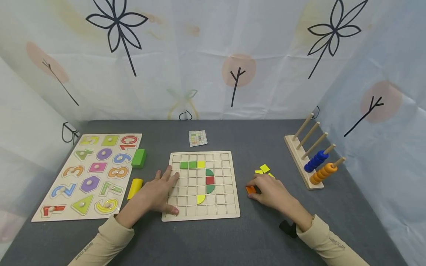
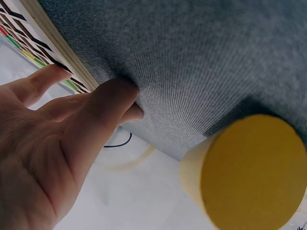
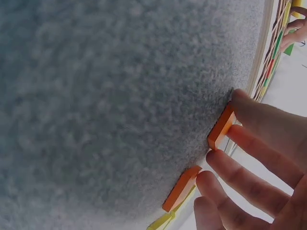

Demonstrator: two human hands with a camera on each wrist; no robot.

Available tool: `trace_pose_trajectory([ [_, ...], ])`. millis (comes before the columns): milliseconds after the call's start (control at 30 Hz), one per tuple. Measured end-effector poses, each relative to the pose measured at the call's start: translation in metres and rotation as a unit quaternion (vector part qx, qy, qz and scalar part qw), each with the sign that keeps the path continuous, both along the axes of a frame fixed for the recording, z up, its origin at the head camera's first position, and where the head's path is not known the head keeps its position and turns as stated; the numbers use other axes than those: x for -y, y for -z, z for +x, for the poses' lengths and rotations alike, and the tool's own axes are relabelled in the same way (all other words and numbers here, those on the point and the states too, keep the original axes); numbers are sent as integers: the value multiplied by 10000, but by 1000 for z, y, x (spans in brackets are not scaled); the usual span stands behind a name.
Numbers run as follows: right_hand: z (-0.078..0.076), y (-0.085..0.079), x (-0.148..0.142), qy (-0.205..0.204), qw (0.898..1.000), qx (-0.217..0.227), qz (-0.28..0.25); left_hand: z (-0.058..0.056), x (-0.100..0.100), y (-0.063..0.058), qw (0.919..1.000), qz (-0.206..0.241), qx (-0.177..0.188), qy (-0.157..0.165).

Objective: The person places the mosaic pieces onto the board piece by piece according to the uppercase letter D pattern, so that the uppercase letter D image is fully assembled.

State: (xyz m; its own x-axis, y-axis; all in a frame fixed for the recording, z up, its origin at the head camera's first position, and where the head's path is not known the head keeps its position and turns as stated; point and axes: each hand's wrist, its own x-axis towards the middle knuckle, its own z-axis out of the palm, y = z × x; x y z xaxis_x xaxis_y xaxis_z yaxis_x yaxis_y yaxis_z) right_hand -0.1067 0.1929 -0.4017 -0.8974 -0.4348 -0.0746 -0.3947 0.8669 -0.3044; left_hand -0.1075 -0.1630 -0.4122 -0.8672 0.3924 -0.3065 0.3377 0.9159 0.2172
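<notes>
My left hand (image 1: 154,195) rests with spread fingers on the left edge of a wooden grid board (image 1: 223,211). On the board lie green square tiles (image 1: 188,165), a yellow square tile (image 1: 201,164), a red square tile (image 1: 210,180), green rounded tiles (image 1: 210,189) and a yellow rounded tile (image 1: 200,199). To the right of the board, my right hand (image 1: 272,189) pinches an orange tile (image 3: 221,127) between thumb and finger, low over the table. A second orange tile (image 3: 181,189) lies beside its other fingertips. Yellow tiles (image 1: 264,168) lie just beyond that hand, partly hidden by it.
A number-and-shape puzzle board (image 1: 80,162) lies at the left, with a green block (image 1: 138,159) and a yellow cylinder (image 1: 135,187) by its right edge. Behind the grid is a small pattern card (image 1: 198,138). A peg stand (image 1: 304,166) with blue and orange beads stands right.
</notes>
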Motion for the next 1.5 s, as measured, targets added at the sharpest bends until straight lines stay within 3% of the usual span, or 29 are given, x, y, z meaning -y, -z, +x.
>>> trace_pose_trajectory([
  [300, 0, 2, 5, -225, 9996, -181, -14, 0, 0, 0, 10000, -30, -19, 4],
  [567, 0, 0, 17, -182, 9994, -271, -93, 0, 0, 0, 9999, -83, -23, 54],
  [1067, -6, -5, 64, -469, 9976, -323, -391, 0, 0, -2, 9999, -37, -118, 66],
  [1300, -8, -7, 85, -596, 9972, -106, -442, 0, 0, 0, 9999, -45, -102, 54],
  [1500, -9, -7, 103, -943, 9941, -157, -515, -1, 0, 0, 9999, -100, -58, 20],
])
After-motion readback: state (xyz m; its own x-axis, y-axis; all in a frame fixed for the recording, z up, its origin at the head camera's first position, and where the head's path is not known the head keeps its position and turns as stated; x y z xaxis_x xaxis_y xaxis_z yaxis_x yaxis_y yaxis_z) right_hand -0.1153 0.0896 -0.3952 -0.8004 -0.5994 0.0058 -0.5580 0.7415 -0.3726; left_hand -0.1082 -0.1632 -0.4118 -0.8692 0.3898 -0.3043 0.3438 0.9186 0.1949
